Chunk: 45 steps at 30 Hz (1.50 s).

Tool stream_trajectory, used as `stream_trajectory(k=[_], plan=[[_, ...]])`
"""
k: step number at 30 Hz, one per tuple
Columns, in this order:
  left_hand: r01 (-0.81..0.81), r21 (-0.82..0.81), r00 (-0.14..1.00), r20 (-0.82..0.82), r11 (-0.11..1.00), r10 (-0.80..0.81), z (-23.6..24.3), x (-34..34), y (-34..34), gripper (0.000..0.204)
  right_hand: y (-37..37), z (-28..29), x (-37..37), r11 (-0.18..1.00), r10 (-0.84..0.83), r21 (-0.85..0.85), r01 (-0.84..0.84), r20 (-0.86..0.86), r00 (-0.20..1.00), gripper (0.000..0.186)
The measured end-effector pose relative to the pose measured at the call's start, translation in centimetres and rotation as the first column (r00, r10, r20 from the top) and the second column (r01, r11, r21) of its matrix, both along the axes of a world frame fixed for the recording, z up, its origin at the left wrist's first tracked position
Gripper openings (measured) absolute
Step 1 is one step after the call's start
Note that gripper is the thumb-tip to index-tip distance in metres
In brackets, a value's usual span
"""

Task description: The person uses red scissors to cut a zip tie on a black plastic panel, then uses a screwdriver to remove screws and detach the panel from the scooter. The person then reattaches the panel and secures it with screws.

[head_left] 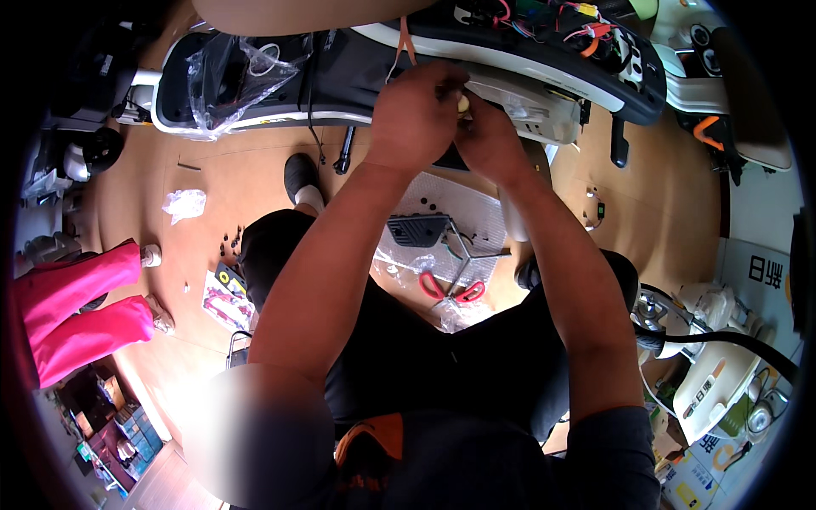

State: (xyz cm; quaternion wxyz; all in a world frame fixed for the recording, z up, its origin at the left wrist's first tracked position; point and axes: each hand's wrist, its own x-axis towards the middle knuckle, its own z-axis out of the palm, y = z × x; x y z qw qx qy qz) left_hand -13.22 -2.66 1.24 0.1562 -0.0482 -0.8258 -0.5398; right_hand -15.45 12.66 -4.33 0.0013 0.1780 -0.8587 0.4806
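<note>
Both hands meet in front of an electric scooter's white and black body [527, 109] at the top of the view. My left hand [414, 117] has its fingers curled inward, touching my right hand [493, 143]. Between the fingertips shows a small pale yellow piece [463, 105], mostly covered, so its kind is unclear. Which hand grips it I cannot make out for certain; the fingers of both are closed around that spot. An orange strap [407, 41] hangs just above my left hand.
Below my arms, bubble wrap [484, 204] carries a black pedal-like part [418, 230], a T-handled wrench [463, 270] and red-handled scissors [469, 294]. Coloured wires [586, 34] lie exposed at upper right. A person in pink trousers [93, 327] is at left. Crumpled plastic [184, 205] lies on the floor.
</note>
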Motion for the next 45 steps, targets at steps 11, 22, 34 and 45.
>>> stream_trajectory(k=[11, 22, 34, 45], plan=[[0.028, -0.233, 0.998, -0.042, 0.972, -0.039, 0.3, 0.3, -0.7, 0.027, -0.9, 1.3, 0.3, 0.999, 0.04, -0.001, -0.04, 0.033, 0.999, 0.039], [0.071, -0.223, 0.996, -0.036, 0.972, -0.081, -0.3, 0.6, -0.5, 0.033, -0.6, 0.7, 0.3, 0.975, -0.043, 0.215, 0.048, -0.025, 0.999, 0.044], [0.014, -0.318, 0.991, -0.121, 0.948, -0.055, -0.6, 0.8, 0.1, 0.035, -0.3, -0.5, 0.0, 0.988, -0.088, 0.121, 0.097, -0.076, 0.993, 0.043], [-0.018, -0.379, 0.986, -0.16, 0.925, -0.046, -1.1, 0.4, -0.4, 0.025, -0.3, -1.3, 0.1, 0.999, 0.037, -0.034, -0.039, -0.062, 0.997, 0.052]])
